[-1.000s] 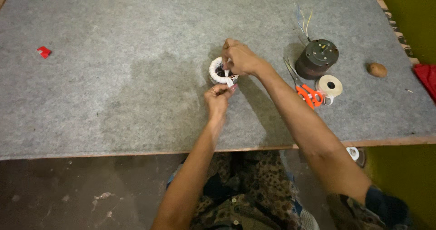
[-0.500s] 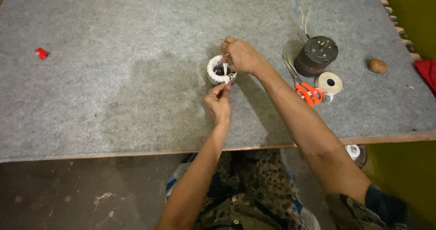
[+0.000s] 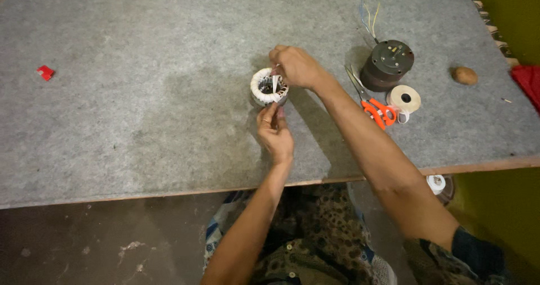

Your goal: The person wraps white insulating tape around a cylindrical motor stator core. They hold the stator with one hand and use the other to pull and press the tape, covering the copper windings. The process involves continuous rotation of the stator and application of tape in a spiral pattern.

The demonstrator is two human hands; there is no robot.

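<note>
A small round motor stator (image 3: 264,87) wrapped in white tape stands on the grey felt table (image 3: 140,94). My right hand (image 3: 296,67) rests against its far right rim and pinches a thin white strip (image 3: 274,84) that hangs into the core. My left hand (image 3: 274,132) is just in front of the stator, fingertips pinched together at its near rim on the strip's lower end; a ring shows on one finger.
To the right lie orange-handled scissors (image 3: 376,106), a dark round motor body (image 3: 387,64) with coloured wires, a roll of pale tape (image 3: 405,99) and a small brown lump (image 3: 464,75). A red scrap (image 3: 45,72) sits far left. Another tape roll (image 3: 436,182) lies below the table edge.
Both hands stay at the stator with only slight shifts. The left hand has drawn a little toward me, and the white strip now shows between the two hands.
</note>
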